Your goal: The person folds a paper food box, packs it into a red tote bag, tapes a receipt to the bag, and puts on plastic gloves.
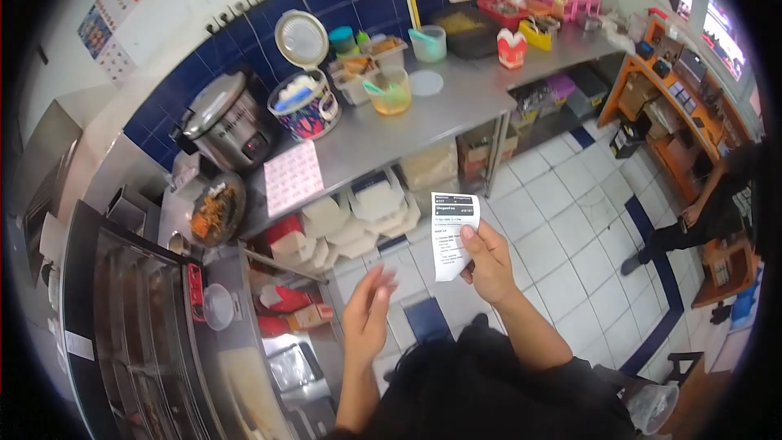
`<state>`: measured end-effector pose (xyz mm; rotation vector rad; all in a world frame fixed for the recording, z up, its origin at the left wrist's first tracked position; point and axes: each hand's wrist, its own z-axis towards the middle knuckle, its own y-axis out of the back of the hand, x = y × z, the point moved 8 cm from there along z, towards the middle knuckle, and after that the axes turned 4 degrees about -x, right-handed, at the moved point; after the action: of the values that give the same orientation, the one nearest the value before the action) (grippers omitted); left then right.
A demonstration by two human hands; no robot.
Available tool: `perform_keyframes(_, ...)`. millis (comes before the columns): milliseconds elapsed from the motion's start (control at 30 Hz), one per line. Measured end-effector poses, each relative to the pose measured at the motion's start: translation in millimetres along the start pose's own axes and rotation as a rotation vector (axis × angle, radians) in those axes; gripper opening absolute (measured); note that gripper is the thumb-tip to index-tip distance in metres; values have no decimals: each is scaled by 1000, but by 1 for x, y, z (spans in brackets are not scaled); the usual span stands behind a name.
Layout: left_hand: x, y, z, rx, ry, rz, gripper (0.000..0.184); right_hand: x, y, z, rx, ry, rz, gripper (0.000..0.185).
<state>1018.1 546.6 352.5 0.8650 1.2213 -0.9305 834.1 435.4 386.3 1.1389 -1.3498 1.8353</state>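
My right hand [487, 262] pinches a white printed receipt [452, 240] by its right edge, thumb on the front. The slip hangs upright over the tiled floor, its dark header band at the top. To its left is my left hand [368, 310], raised and apart from the paper, with its fingers extended and slightly blurred; nothing shows in it. Beyond both hands runs a steel counter [366, 143], bearing a patterned paper sheet [294, 178] at its near edge.
Along the counter stand a rice cooker [224, 126], an open patterned tub [305, 118], and a container of orange liquid [388, 94]. White takeaway boxes [379, 208] fill the shelf below. A metal rack [138, 318] is at left. Another person's hand [692, 213] shows at right.
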Motion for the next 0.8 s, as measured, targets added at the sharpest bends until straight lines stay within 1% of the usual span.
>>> perform_keyframes(100, -19, -113, 48, 202, -31, -344, 52, 8, 61, -2, -35, -110, 1, 35)
perform_keyframes(200, -15, -204, 80, 434, 19, -467, 57, 18, 127, 8, -103, -167, -100, 35)
perform_keyframes(233, -14, -230, 90, 491, 56, -438, 56, 20, 147, 13, -137, -177, -138, 36)
perform_keyframes(333, 16, -288, 124, 591, 183, -423, 55, 25, 198, 35, -201, -228, -192, 33)
perform_keyframes(433, 39, -338, 178, 532, 228, -446, 53, 30, 244, 74, -283, -244, -155, 29)
perform_keyframes(500, 56, -368, 223, 498, 238, -499, 50, 25, 278, 104, -274, -305, -274, 28)
perform_keyframes(567, 75, -399, 273, 490, 336, -599, 48, 18, 311, 137, -252, -340, -358, 28)
perform_keyframes(633, 94, -434, 327, 504, 428, -643, 43, 16, 340, 171, -226, -365, -408, 29)
perform_keyframes(733, 108, -491, 404, 509, 507, -581, 43, 15, 388, 217, -229, -384, -537, 28)
perform_keyframes(800, 105, -533, 451, 558, 498, -622, 44, 25, 423, 246, -304, -446, -590, 28)
